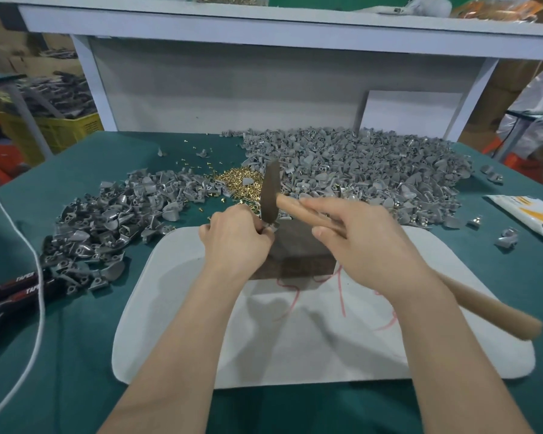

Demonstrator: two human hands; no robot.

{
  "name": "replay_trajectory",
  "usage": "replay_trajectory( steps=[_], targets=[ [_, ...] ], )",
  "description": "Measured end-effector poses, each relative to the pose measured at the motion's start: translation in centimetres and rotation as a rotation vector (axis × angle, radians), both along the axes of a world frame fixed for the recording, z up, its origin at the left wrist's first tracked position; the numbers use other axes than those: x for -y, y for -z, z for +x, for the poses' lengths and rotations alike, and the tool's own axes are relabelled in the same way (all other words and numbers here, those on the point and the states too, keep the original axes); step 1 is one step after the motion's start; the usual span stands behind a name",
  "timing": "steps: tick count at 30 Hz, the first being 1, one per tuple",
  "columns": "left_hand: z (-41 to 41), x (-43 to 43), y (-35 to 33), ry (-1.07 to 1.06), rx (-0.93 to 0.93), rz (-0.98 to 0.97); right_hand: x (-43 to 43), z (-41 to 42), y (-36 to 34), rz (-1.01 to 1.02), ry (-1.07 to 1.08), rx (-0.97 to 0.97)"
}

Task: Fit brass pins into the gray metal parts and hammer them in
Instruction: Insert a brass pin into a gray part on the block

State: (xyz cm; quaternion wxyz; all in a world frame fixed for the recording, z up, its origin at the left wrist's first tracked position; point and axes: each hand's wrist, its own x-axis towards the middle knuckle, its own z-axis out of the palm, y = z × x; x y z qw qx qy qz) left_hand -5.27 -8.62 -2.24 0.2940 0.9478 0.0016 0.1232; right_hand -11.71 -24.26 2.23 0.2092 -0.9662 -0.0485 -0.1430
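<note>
My left hand (237, 234) pinches a small gray metal part (271, 227) on the far left edge of a dark metal block (298, 249). My right hand (361, 242) grips the wooden handle of a hammer (270, 191), whose dark head stands upright directly over that part. A small heap of brass pins (240, 181) lies just behind my left hand. Gray metal parts are piled in a big heap (358, 170) at the back right and in a second heap (113, 220) on the left.
The block sits on a white pad (176, 324) on the green tabletop (76, 386). Black-handled pliers (10, 296) and a white cord (38, 277) lie at the left. A white and orange packet (527, 214) lies at the right edge. A white shelf frame (232, 89) stands behind.
</note>
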Motion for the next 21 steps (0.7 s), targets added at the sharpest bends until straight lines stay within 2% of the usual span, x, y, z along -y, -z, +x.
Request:
replay_trajectory(
  steps=[3, 8, 10, 14, 21],
  targets=[
    [0.1, 0.0, -0.1, 0.004, -0.017, 0.004, 0.2, 0.2, 0.3, -0.034, 0.051, 0.024],
    [-0.3, 0.0, -0.4, 0.014, -0.013, -0.041, 1.2, 2.0, 1.6, 0.232, 0.154, 0.195],
    [-0.5, 0.1, -0.6, 0.042, -0.03, -0.059, 1.9, 3.1, 2.6, 0.246, 0.226, 0.129],
    [-0.7, 0.3, -1.1, 0.112, -0.082, -0.069, 3.2, 4.3, 4.4, 0.404, 0.283, -0.178],
    [-1.0, 0.3, -1.1, 0.177, -0.078, -0.086, 3.1, 4.3, 4.9, 0.162, 0.311, -0.151]
  ],
)
